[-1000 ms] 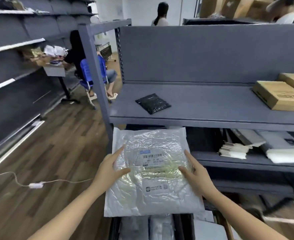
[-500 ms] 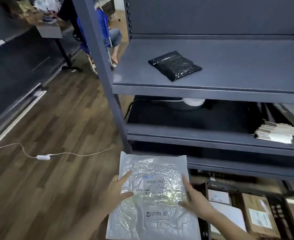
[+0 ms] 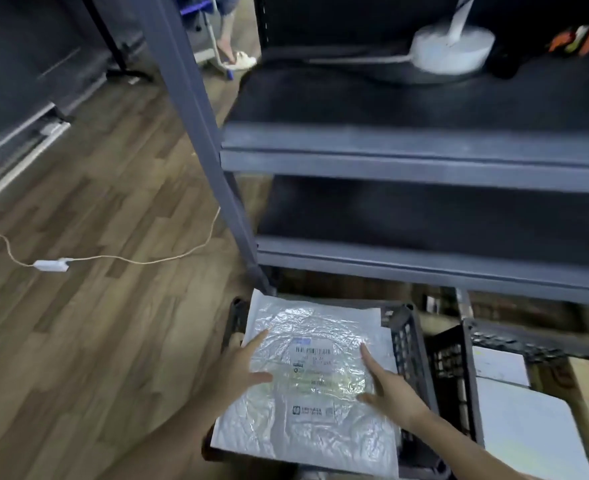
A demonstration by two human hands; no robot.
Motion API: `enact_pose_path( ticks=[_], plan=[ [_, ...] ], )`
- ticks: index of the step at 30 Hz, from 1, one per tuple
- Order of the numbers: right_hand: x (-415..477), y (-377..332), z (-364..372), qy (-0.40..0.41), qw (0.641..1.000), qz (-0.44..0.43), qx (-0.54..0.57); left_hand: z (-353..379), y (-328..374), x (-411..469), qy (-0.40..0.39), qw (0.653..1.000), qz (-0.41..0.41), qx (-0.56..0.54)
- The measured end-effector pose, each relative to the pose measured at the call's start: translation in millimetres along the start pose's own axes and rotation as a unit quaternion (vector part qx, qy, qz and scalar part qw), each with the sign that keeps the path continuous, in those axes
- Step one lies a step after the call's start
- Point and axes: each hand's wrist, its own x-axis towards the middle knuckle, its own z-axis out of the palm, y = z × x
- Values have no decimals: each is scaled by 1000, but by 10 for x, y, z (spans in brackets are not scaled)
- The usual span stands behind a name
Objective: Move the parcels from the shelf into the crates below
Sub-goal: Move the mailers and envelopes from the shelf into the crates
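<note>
A flat silvery plastic parcel (image 3: pixel 320 427) with a barcode label lies over the open top of a black slatted crate (image 3: pixel 407 341) on the floor under the shelf unit. My left hand (image 3: pixel 241 368) holds its left edge, forefinger and thumb spread on top. My right hand (image 3: pixel 390 393) holds the right side the same way. The other fingers of both hands are hidden under the parcel. A second black crate (image 3: pixel 459 375) stands right beside it and holds white and brown parcels (image 3: pixel 528 431).
Two grey shelf boards (image 3: pixel 390 161) jut out above the crates, carried by a slanting grey post (image 3: pixel 210 150). A white round lamp base (image 3: pixel 448 51) sits on the upper board. A white cable with a switch (image 3: pixel 50 265) crosses the wooden floor at the left. A seated person's foot (image 3: pixel 241 58) shows far back.
My view has tilted down and both hands have lowered the parcel from in front of the shelf onto the left crate. The black pouch on the top shelf has left the view.
</note>
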Motion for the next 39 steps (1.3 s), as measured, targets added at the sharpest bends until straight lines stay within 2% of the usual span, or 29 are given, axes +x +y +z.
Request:
enact_pose_path(
  ticks=[10,15,19,22,25,28,31,34,37,39],
  plan=[
    [1421,645,1026,4,997,-47,-61,1288,-898,920,8,998,-40,46],
    [1717,730,1300,-50,990,-62,-115,1675,-1076,1192,-5,986,-70,153],
    [1829,662,1385,-38,977,-46,-204,1827,-1036,1262,1,982,-101,161],
    [1896,545,1473,-5,939,-44,-341,1910,-1036,1318,-22,962,-112,248],
    [2011,504,1620,18,872,-92,-480,1956,-1067,1343,-25,944,-114,307],
    [2126,536,1698,32,832,-115,-542,2007,-1096,1401,-11,951,-114,289],
    [2155,649,1679,55,844,-128,-519,2072,-1041,1404,-28,953,-165,254],
    [2138,852,1592,114,847,-179,-487,2167,-1130,1478,-57,959,-141,237],
    [2059,991,1599,74,876,-154,-451,2105,-1146,1442,-45,932,-94,348],
    [2036,1073,1575,73,883,-146,-441,2212,-1190,1444,-39,910,-72,407]
  ],
)
